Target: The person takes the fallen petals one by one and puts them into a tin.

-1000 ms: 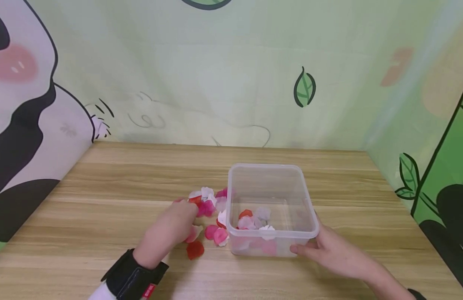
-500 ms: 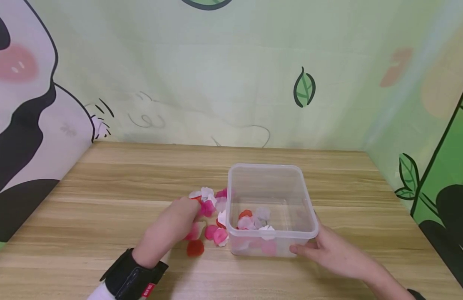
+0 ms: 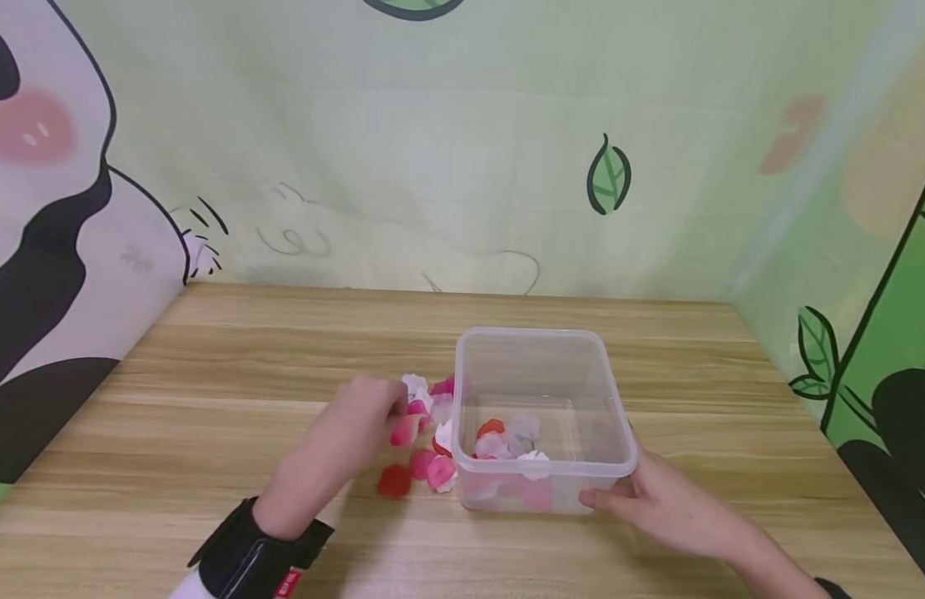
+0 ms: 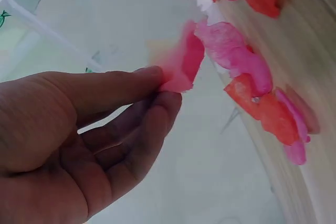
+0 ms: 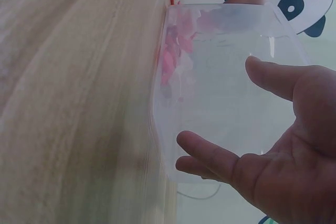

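My left hand (image 3: 352, 420) is raised just over the petal pile, left of the box. Its thumb and fingertips pinch a pink artificial petal (image 4: 185, 62), pale along one edge. Below and beside it lie red, pink and white petals (image 4: 244, 61) on the table. The clear plastic box (image 3: 545, 333), without a lid, stands to the right of the pile, with several petals (image 3: 492, 447) at its bottom. At the box's near right corner rests my right hand (image 3: 668, 499), thumb on the front wall. In the right wrist view its fingers (image 5: 207, 153) are extended along the box.
The box stands on a wood-grain table (image 3: 268, 333). Behind it hangs a pale green printed backdrop (image 3: 447, 166) with a panda and leaves. A single red petal (image 3: 394, 481) lies at the pile's near edge.
My left hand has lifted a pink petal from the left side of the pile and moved slightly up and right. The near red petal has shifted a little. Box and right hand stay put.
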A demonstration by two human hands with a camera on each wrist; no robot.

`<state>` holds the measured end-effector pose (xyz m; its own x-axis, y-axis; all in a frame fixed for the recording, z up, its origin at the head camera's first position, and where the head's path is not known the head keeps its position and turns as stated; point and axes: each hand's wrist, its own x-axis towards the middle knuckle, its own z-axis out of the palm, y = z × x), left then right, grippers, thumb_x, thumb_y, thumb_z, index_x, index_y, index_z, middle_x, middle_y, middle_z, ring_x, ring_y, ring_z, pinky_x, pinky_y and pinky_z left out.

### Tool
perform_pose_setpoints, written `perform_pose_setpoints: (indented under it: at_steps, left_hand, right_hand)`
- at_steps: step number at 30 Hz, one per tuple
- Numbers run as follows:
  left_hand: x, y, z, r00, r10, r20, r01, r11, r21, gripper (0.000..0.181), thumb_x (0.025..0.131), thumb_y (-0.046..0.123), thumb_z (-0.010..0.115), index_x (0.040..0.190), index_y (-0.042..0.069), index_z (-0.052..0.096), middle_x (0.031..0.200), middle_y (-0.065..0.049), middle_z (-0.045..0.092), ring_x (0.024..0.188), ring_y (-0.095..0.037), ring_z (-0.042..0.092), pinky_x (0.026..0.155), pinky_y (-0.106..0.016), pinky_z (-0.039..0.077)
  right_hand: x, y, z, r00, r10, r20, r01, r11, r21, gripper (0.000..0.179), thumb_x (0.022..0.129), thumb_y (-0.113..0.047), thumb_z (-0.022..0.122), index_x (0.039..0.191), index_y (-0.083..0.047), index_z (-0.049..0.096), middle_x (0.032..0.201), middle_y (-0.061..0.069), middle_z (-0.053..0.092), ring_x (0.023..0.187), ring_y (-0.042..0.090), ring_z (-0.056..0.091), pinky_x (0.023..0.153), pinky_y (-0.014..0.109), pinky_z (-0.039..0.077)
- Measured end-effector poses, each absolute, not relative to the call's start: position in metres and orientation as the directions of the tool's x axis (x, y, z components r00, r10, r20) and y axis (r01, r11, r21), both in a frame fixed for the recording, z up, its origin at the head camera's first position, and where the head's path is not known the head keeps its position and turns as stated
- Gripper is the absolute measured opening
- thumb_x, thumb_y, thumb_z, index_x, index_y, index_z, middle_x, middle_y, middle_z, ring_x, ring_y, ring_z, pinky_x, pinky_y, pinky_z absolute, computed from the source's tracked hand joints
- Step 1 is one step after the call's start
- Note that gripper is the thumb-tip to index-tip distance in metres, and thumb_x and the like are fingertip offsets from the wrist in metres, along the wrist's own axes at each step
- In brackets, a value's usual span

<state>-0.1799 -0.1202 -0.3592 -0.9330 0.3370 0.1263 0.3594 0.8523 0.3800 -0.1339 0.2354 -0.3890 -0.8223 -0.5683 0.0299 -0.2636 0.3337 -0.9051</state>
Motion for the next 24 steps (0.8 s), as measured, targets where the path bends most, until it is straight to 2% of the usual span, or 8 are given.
perform_pose_setpoints:
  at_steps: [4, 7, 14, 24]
  left_hand:
    - [-0.179, -0.118, -0.354, -0.929, 0.321, 0.187, 0.371, 0.829, 0.419, 0.010, 0.086, -0.002, 0.080, 0.088, 0.004, 0.072, 0.068, 0.000, 0.058, 0.062, -0.016, 0.053, 0.056, -0.023, 0.050]
    - [-0.178, -0.118, -0.353, -0.896, 0.322, 0.306, 0.432, 0.793, 0.429, 0.011, 0.085, -0.004, 0.081, 0.090, 0.004, 0.074, 0.075, -0.003, 0.065, 0.064, -0.016, 0.057, 0.062, -0.025, 0.055]
    - [-0.175, -0.116, -0.351, -0.759, 0.288, 0.584, 0.581, 0.705, 0.407, 0.016, 0.081, -0.008, 0.082, 0.092, 0.002, 0.075, 0.086, -0.006, 0.071, 0.073, -0.018, 0.066, 0.069, -0.031, 0.059]
    - [-0.162, -0.104, -0.343, -0.641, 0.281, 0.714, 0.689, 0.620, 0.375, 0.023, 0.077, -0.004, 0.088, 0.097, 0.001, 0.076, 0.091, -0.006, 0.072, 0.083, -0.018, 0.072, 0.075, -0.028, 0.060]
  right_hand:
    - [-0.134, 0.235, -0.389, -0.824, -0.566, 0.024, -0.258, 0.338, -0.905, 0.083, 0.099, -0.014, 0.070, 0.161, -0.013, 0.015, 0.140, 0.028, 0.051, 0.119, 0.037, 0.062, 0.089, 0.032, 0.056]
    - [-0.135, 0.235, -0.389, -0.830, -0.558, 0.013, -0.246, 0.345, -0.906, 0.084, 0.099, -0.014, 0.071, 0.161, -0.014, 0.015, 0.140, 0.028, 0.051, 0.120, 0.037, 0.062, 0.090, 0.032, 0.056]
    - [-0.134, 0.234, -0.389, -0.828, -0.561, 0.010, -0.241, 0.340, -0.909, 0.083, 0.099, -0.014, 0.070, 0.161, -0.012, 0.016, 0.141, 0.029, 0.050, 0.120, 0.038, 0.062, 0.089, 0.033, 0.056]
    - [-0.135, 0.235, -0.390, -0.823, -0.567, 0.025, -0.265, 0.344, -0.901, 0.079, 0.099, -0.014, 0.070, 0.159, -0.010, 0.019, 0.140, 0.028, 0.051, 0.120, 0.039, 0.062, 0.090, 0.032, 0.056]
